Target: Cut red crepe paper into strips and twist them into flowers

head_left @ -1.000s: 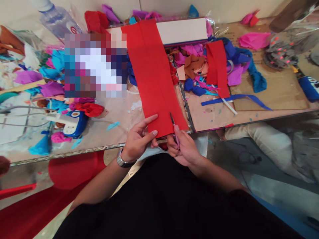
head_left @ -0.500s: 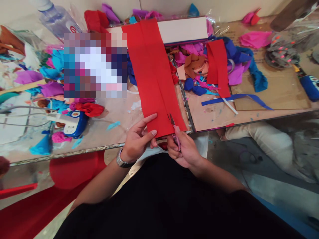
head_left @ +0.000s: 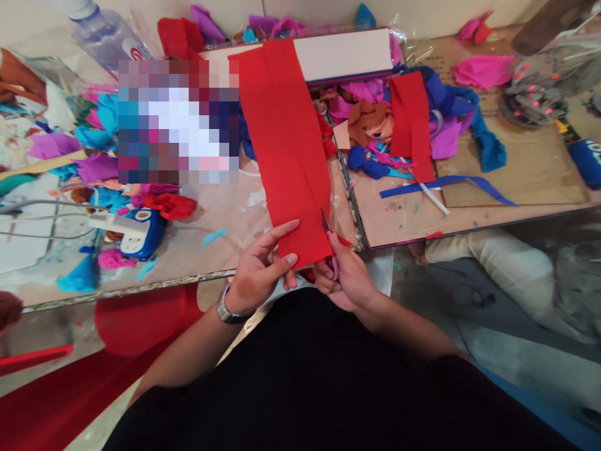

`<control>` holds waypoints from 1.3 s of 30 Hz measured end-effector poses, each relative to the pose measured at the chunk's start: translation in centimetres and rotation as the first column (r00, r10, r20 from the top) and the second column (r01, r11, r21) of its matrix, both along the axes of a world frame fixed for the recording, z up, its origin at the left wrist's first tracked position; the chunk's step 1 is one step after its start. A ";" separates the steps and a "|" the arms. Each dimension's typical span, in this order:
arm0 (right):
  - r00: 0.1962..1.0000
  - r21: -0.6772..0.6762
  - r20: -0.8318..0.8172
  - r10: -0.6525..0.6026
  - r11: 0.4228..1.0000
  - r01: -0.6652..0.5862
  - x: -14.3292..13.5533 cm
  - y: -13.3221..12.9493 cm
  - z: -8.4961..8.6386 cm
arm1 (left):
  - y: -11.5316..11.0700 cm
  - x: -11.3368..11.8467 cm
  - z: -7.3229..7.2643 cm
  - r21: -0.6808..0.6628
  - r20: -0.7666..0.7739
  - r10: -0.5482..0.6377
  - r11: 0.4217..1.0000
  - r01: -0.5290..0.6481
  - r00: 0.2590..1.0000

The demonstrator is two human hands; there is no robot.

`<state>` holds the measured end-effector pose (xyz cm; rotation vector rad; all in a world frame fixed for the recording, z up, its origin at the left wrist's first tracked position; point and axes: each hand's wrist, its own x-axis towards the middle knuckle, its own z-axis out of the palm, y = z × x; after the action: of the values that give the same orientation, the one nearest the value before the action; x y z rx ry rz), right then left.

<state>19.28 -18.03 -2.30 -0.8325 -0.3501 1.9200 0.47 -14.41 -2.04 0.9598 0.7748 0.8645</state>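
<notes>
Cutting underway: left hand [head_left: 260,266] pinches the red paper [head_left: 286,150], right hand [head_left: 345,279] grips scissors [head_left: 327,233]; next snip needs blades kept straight.

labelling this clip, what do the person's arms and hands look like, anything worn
Both forearms are bare, with no sleeves showing below the elbow. The left hand has a silver metal wristwatch at the wrist. The right hand wears no glove, band or ring that shows. Nails look short and unpainted.

Water bottle [head_left: 106,31], blue stapler [head_left: 141,232]
</notes>
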 end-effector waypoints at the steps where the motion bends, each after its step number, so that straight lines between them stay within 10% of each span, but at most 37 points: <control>1: 1.000 0.003 0.000 -0.006 1.000 0.006 0.0 0.1 0.1 | -0.1 0.0 0.0 0.004 -0.004 -0.002 1.000 0.002 1.000; 39: 0.999 0.010 0.023 -0.041 0.999 0.041 0.0 0.3 0.1 | -0.9 -0.3 -0.4 0.001 -0.010 -0.038 0.999 0.038 0.999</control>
<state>19.28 -17.76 -2.23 -0.8494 -0.3536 1.8706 0.16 -15.28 -2.40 0.9777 0.7626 0.8278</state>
